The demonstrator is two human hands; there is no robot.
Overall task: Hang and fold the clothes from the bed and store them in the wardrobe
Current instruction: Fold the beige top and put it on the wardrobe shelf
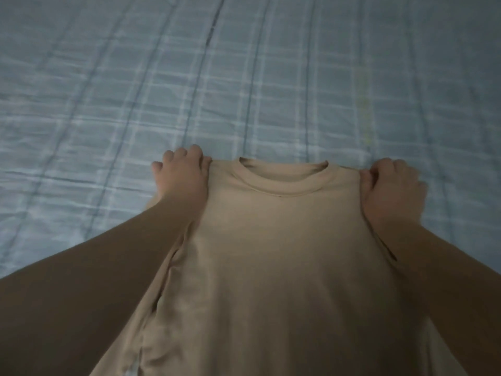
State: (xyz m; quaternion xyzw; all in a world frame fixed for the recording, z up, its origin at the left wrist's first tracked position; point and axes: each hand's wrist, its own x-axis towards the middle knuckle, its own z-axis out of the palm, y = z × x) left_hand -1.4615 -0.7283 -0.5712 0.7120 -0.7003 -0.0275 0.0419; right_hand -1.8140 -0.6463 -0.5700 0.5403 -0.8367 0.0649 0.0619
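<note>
A beige T-shirt (276, 253) with a round collar lies lengthwise on the bed, its collar pointing away from me and its sides folded in. My left hand (181, 175) grips the shirt's left shoulder corner with curled fingers. My right hand (393, 188) pinches the right shoulder corner. Both forearms run along the shirt's long edges. The bottom hem is out of the frame.
The bed is covered by a light blue plaid sheet (244, 77) that fills the whole view beyond and beside the shirt. No other clothes, hangers or wardrobe show here.
</note>
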